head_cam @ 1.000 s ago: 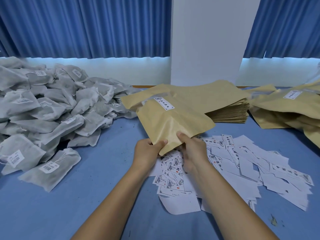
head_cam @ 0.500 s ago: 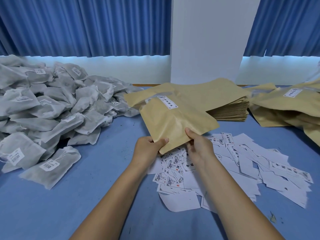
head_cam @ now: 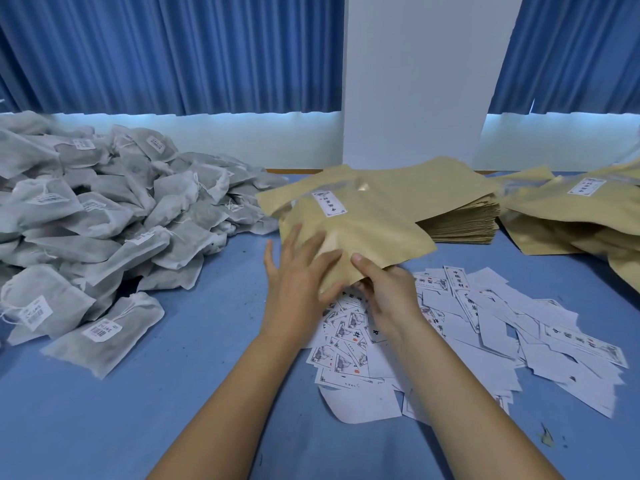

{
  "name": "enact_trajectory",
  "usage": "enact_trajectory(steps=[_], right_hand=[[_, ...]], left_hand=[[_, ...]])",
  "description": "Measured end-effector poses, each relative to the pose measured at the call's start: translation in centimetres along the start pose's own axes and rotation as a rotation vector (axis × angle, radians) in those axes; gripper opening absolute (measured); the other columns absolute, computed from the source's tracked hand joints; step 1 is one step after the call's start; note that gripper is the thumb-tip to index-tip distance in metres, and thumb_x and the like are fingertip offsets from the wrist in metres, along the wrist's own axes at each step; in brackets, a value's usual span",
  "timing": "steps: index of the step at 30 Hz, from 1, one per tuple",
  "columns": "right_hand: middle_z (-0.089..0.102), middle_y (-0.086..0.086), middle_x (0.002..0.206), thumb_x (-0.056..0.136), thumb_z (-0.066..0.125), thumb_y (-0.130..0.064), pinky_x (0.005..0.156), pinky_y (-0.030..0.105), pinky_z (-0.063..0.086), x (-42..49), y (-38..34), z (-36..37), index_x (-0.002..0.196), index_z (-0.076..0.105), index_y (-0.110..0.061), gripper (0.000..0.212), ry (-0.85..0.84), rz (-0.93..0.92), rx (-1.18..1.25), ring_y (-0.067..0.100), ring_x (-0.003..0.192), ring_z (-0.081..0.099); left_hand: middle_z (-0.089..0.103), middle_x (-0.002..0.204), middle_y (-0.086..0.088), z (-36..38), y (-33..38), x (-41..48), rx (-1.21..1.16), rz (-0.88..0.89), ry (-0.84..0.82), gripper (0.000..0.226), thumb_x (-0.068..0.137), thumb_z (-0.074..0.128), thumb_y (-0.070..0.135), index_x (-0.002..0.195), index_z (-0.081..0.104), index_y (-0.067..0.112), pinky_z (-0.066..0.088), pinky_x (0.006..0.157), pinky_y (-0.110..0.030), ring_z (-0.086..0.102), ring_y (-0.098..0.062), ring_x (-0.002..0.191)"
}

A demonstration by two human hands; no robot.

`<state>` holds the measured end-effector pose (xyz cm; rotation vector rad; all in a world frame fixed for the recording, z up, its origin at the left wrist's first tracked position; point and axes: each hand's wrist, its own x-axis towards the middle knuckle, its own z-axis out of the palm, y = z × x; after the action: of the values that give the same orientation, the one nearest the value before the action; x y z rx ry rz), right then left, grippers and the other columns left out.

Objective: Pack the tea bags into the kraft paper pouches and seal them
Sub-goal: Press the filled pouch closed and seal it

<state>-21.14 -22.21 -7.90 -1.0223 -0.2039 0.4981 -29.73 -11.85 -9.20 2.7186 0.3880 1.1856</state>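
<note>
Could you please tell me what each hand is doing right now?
Left hand: open, fingers spread on the kraft paper pouch.
Right hand: pinching the same pouch.

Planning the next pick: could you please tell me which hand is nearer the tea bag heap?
Left. The left hand lies on the kraft pouch, right of the tea bag heap; the right hand pinches the pouch's near edge, farther right.

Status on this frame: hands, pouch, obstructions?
Left hand flat on kraft pouch, fingers spread. Right hand pinches its near edge. Tea bag pile untouched at left. Loose labels underneath.
</note>
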Motion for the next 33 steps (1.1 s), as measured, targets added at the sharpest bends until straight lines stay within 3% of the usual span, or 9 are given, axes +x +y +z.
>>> enact_trajectory(steps=[3,5,7,10,13,18,21,28,33], right_hand=[[0.072,0.009,0.093,0.090,0.061,-0.006,0.055,0.022,0.053,-0.1,0.2,0.4,0.102,0.066,-0.005,0.013,-0.103,0.020,0.016,0.015,0.076,0.069],[0.071,0.007,0.085,0.096,0.055,-0.021,0.053,0.021,0.052,0.1,0.1,0.6,0.097,0.065,-0.007,0.017,-0.137,0.042,0.106,0.014,0.071,0.068],[0.067,0.009,0.083,0.099,0.045,-0.035,0.056,0.023,0.052,0.3,0.1,0.9,0.100,0.061,-0.007,0.033,-0.143,0.067,0.171,0.016,0.070,0.066],[0.065,0.009,0.082,0.100,0.040,-0.040,0.058,0.023,0.053,0.2,0.6,1.0,0.102,0.060,-0.006,0.039,-0.158,0.077,0.100,0.015,0.066,0.064],[0.065,0.008,0.079,0.101,0.038,-0.039,0.059,0.024,0.052,0.3,1.1,1.1,0.105,0.060,-0.006,0.040,-0.179,0.076,0.026,0.014,0.063,0.061],[0.072,0.000,0.079,0.100,0.045,-0.026,0.084,0.034,0.055,0.5,1.4,1.1,0.099,0.061,-0.009,0.023,-0.216,0.030,0.023,0.013,0.077,0.069],[0.071,0.002,0.079,0.099,0.048,-0.017,0.080,0.029,0.057,0.7,1.9,0.9,0.093,0.060,-0.008,0.016,-0.203,-0.009,0.025,0.013,0.082,0.068],[0.072,0.015,0.098,0.099,0.049,-0.021,0.091,0.032,0.053,0.9,2.1,0.9,0.102,0.060,-0.007,0.018,-0.180,-0.009,0.082,0.024,0.098,0.068],[0.070,0.018,0.103,0.096,0.055,-0.020,0.086,0.034,0.054,0.4,2.1,1.4,0.109,0.057,-0.003,0.022,-0.164,-0.004,-0.005,0.024,0.094,0.068]], left_hand=[[0.059,0.132,-0.003,0.3,0.0,0.0,-0.096,0.066,-0.035,0.049,0.077,0.077,0.033,0.121,0.065,0.017,0.023,0.111,-0.053,0.050,-0.022,0.128],[0.064,0.124,0.000,0.5,-0.1,0.0,-0.189,0.023,-0.020,0.043,0.080,0.075,0.030,0.120,0.066,0.015,0.026,0.111,-0.040,0.056,-0.016,0.118],[0.069,0.111,0.003,0.4,-0.3,0.0,-0.332,-0.033,0.002,0.035,0.080,0.076,0.024,0.114,0.069,0.014,0.040,0.099,-0.024,0.062,-0.009,0.102],[0.071,0.103,0.005,0.3,-1.0,0.1,-0.423,-0.122,0.003,0.033,0.076,0.080,0.020,0.107,0.072,0.014,0.041,0.081,-0.007,0.059,0.002,0.090],[0.072,0.099,0.004,0.5,-1.4,0.3,-0.480,-0.192,0.004,0.029,0.074,0.080,0.016,0.103,0.074,0.013,0.044,0.082,-0.009,0.061,0.001,0.089],[0.069,0.092,0.017,0.3,-0.9,0.3,-0.626,-0.307,0.030,0.022,0.078,0.077,0.013,0.100,0.075,0.017,0.040,0.076,-0.002,0.062,0.008,0.085],[0.070,0.092,0.014,0.2,-0.8,0.3,-0.663,-0.351,0.055,0.019,0.079,0.076,0.012,0.097,0.075,0.018,0.040,0.075,-0.002,0.063,0.006,0.083],[0.070,0.089,0.009,0.0,-0.8,0.3,-0.530,-0.244,0.085,0.010,0.082,0.075,0.014,0.091,0.077,0.018,0.049,0.077,-0.018,0.065,-0.006,0.087],[0.066,0.073,0.007,-0.3,-0.7,0.3,-0.396,-0.204,0.176,0.007,0.086,0.069,0.011,0.080,0.072,0.012,0.037,0.062,-0.011,0.050,0.007,0.063]])
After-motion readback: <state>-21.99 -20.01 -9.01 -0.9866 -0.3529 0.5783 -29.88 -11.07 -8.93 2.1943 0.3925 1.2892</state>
